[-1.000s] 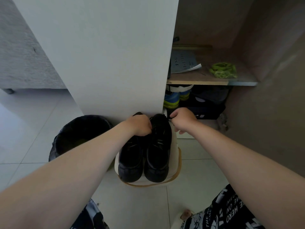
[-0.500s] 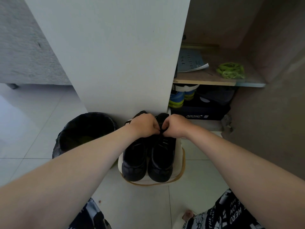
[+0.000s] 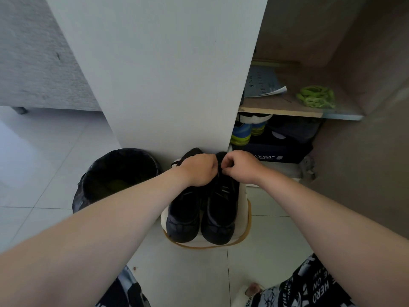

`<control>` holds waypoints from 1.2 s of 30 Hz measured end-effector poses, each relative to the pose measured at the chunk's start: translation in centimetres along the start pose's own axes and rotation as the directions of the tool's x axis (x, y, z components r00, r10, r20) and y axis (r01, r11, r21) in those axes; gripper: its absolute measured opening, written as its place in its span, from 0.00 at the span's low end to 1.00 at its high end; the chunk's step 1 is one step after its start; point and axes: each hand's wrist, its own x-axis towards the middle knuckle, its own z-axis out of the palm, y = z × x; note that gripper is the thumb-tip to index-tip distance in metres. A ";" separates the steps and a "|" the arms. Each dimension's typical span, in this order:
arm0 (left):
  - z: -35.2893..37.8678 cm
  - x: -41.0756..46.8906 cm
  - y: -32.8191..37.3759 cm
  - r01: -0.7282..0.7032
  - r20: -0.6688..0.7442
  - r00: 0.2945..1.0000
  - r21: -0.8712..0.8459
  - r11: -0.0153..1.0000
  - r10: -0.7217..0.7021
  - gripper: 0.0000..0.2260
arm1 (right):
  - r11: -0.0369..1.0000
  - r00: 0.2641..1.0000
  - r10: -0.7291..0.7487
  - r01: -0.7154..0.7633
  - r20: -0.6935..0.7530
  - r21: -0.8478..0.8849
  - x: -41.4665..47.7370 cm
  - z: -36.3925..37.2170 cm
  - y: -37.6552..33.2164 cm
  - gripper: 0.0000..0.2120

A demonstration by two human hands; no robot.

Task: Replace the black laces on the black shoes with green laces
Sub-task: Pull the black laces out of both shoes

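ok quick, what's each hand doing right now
Left hand: curled over the top of the black shoes; what it grips is hidden.
Right hand: pinching a black lace at the shoe's top.

- The right hand [image 3: 240, 167] has moved left from the outer edge of the right-hand shoe [image 3: 221, 209] to the top of its lacing.
- A second ago, part of that shoe's opening showed between the two hands. Now the right hand sits just beside the left hand [image 3: 199, 170], knuckles almost touching.
- The right thumb and forefinger, curled loosely a second ago, now pinch the black lace [image 3: 218, 176].
- The left hand has slid slightly right, covering more of the shoe's tongue.
- The view has swung left, so the white cupboard panel [image 3: 166, 74] fills more of the frame.
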 end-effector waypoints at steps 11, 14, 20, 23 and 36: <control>0.1 0.9 0.4 0.155 0.029 0.988 -0.295 0.943 -0.153 0.07 | 0.996 0.997 0.059 -0.063 0.047 0.070 -0.1 0.2 0.1 0.10; -0.4 1.2 0.8 0.232 0.124 0.973 -0.458 0.858 -0.197 0.09 | 0.989 0.998 0.047 -0.054 0.051 0.136 -0.2 0.1 0.0 0.07; -1.1 1.1 1.0 0.316 0.262 0.947 -0.667 0.675 -0.184 0.09 | 0.996 0.998 -0.038 0.042 -0.049 0.079 -0.2 0.0 0.4 0.07; -0.7 0.7 0.5 0.243 0.217 0.966 -0.581 0.776 -0.140 0.09 | 0.994 0.990 -0.032 0.046 -0.139 0.100 -0.2 -0.3 0.3 0.02; -0.6 0.9 0.0 0.156 0.044 0.987 -0.482 0.862 -0.153 0.06 | 0.982 0.991 0.083 -0.100 0.109 0.161 -0.7 0.3 -0.7 0.22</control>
